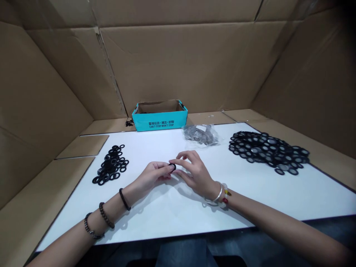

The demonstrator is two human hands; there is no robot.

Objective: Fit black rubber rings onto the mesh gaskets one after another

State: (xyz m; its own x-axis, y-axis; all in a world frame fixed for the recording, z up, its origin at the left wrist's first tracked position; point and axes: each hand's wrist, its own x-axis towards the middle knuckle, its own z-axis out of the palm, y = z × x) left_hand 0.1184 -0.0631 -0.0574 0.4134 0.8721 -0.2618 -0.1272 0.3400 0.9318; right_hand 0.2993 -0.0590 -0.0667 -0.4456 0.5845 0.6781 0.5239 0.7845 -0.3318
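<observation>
At the middle of the white counter (178, 217), the left hand (151, 176) pinches a small black ring (172, 167) between thumb and fingertips, holding it just above the surface. The right hand (194, 174) sits beside it, its grip loosely spread, with the index finger and thumb reaching to the ring; whether they press on it cannot be told. A pile of black rings (110, 165) lies near the left edge. A larger pile of black rings with grey centres (268, 152) lies near the right edge. A clear bag of grey parts (200, 135) sits at the far edge, near a teal box (160, 118) just beyond the counter.
</observation>
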